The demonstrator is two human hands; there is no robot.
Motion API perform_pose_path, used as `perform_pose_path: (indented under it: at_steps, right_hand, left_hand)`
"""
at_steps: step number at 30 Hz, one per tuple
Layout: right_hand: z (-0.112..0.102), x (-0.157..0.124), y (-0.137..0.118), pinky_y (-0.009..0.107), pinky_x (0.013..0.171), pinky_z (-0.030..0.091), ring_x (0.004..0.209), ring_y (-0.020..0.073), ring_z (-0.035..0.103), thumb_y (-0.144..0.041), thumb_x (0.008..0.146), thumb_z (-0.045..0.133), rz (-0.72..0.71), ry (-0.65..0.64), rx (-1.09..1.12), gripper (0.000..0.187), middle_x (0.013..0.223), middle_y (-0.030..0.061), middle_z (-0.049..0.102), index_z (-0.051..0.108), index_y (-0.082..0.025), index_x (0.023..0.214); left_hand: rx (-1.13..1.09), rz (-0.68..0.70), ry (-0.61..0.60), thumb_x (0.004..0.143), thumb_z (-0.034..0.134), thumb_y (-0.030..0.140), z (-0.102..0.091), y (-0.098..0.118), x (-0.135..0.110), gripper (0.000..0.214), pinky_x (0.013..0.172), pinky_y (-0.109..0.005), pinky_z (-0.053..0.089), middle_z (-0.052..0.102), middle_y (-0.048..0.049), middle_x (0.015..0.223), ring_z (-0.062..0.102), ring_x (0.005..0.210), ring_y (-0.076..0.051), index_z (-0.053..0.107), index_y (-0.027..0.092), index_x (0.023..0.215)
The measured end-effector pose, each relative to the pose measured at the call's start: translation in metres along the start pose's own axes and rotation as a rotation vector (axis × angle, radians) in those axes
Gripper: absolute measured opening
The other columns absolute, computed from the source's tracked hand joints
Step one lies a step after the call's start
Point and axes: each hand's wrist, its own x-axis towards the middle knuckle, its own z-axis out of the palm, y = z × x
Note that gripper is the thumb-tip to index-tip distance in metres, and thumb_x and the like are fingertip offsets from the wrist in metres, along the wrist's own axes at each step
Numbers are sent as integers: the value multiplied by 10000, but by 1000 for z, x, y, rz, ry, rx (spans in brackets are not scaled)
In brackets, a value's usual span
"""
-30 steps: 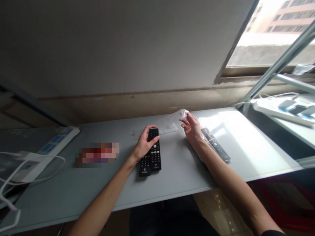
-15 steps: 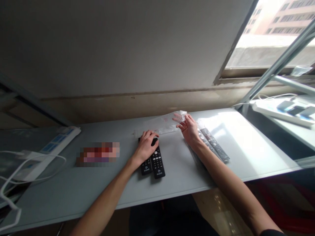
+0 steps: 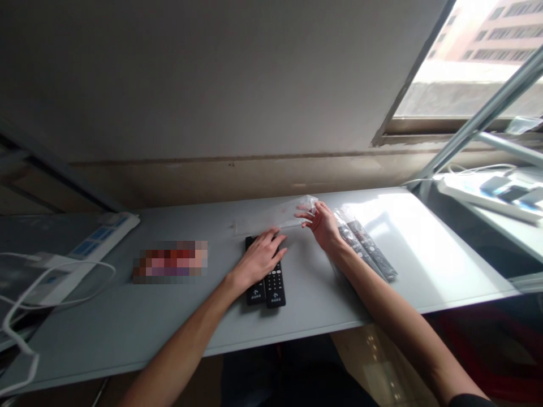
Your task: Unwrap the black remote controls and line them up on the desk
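Two black remote controls (image 3: pixel 267 285) lie side by side on the grey table (image 3: pixel 127 322). My left hand (image 3: pixel 259 257) rests flat on their far ends, fingers stretched toward a clear plastic bag (image 3: pixel 275 216). My right hand (image 3: pixel 322 223) pinches the right end of that bag, which lies along the table behind the remotes. Just right of my right wrist, bagged remotes (image 3: pixel 367 249) lie in clear plastic.
A white power strip (image 3: pixel 95 237) with white cables (image 3: pixel 25 299) lies at the left. A blurred-out patch (image 3: pixel 169 261) sits left of the remotes. At the right are a metal frame bar (image 3: pixel 475 121) and a second bench with devices (image 3: pixel 504 192); the wall stands close behind.
My left hand let go of the remote it had lifted; it now lies beside the other, and the hand reaches forward over them toward the bag. My right hand lowered the bag's end slightly leftward.
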Motion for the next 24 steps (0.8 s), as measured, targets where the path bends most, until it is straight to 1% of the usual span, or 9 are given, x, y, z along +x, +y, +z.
perform_pose_path:
  at_steps: [4, 7, 9, 12, 14, 16, 20, 22, 24]
  right_hand:
    - [-1, 0, -1, 217, 496, 539, 765, 207, 812, -466, 923, 714, -4, -9, -2, 316, 948, 45, 830, 470, -267, 953]
    - [-1, -1, -1, 215, 502, 536, 781, 216, 822, -474, 902, 728, -27, -32, -17, 341, 970, 52, 828, 460, -267, 947]
    - [-1, -2, 0, 213, 503, 535, 807, 230, 830, -488, 899, 724, -41, -48, -46, 357, 973, 51, 822, 446, -268, 943]
    - [-2, -2, 4, 210, 483, 528, 781, 250, 834, -531, 912, 693, -52, -19, -161, 376, 881, 15, 793, 427, -272, 969]
    - [-2, -2, 8, 199, 449, 507, 678, 235, 816, -553, 911, 686, -78, 34, -287, 399, 774, -38, 741, 429, -274, 1033]
    - [-3, -3, 12, 176, 408, 462, 541, 192, 759, -554, 911, 685, -135, 76, -436, 439, 700, -84, 685, 443, -266, 1137]
    - [-4, -5, 16, 173, 403, 414, 391, 123, 594, -455, 982, 590, -251, 70, -808, 516, 680, -78, 685, 440, -226, 1420]
    - [-4, -4, 16, 228, 497, 498, 437, 146, 596, -370, 999, 559, -275, 65, -1005, 585, 695, -48, 695, 399, -200, 1535]
    - [-4, -3, 13, 335, 688, 597, 637, 205, 696, -293, 995, 559, -320, 82, -1159, 642, 840, 38, 736, 372, -158, 1595]
  left_hand:
    - [35, 12, 24, 1024, 602, 355, 1, 8, -1, 371, 1293, -545, 326, 584, -129, 1561, 436, 1543, -342, 669, 231, 1367]
    - [42, 76, 198, 1013, 523, 203, -6, 17, 0, 275, 1153, -493, 466, 753, -108, 1208, 652, 1241, -301, 744, 223, 1175]
    - [57, 94, 339, 1002, 474, 144, -14, 20, 1, 300, 1052, -456, 514, 748, -90, 1033, 672, 1067, -276, 751, 221, 1086]
    - [122, 45, 496, 981, 476, 116, -26, 14, 2, 312, 1055, -453, 507, 714, -105, 1102, 637, 1119, -286, 748, 214, 1099]
    - [166, -23, 525, 981, 477, 119, -30, 4, 4, 329, 1111, -468, 481, 689, -120, 1213, 616, 1209, -295, 746, 213, 1145]
    - [209, -84, 474, 1003, 473, 157, -32, -10, 6, 366, 1191, -493, 428, 642, -140, 1387, 558, 1360, -313, 724, 208, 1265]
    - [255, -150, 200, 1090, 415, 352, -29, -36, 6, 508, 1315, -570, 250, 447, -120, 1693, 251, 1642, -345, 550, 205, 1558]
    - [247, -193, 83, 1110, 377, 440, -26, -45, 4, 560, 1330, -597, 189, 386, -94, 1735, 171, 1670, -343, 488, 227, 1615]
    - [242, -240, 13, 1114, 346, 510, -24, -50, 3, 599, 1331, -623, 153, 336, -79, 1756, 135, 1676, -354, 455, 250, 1643]
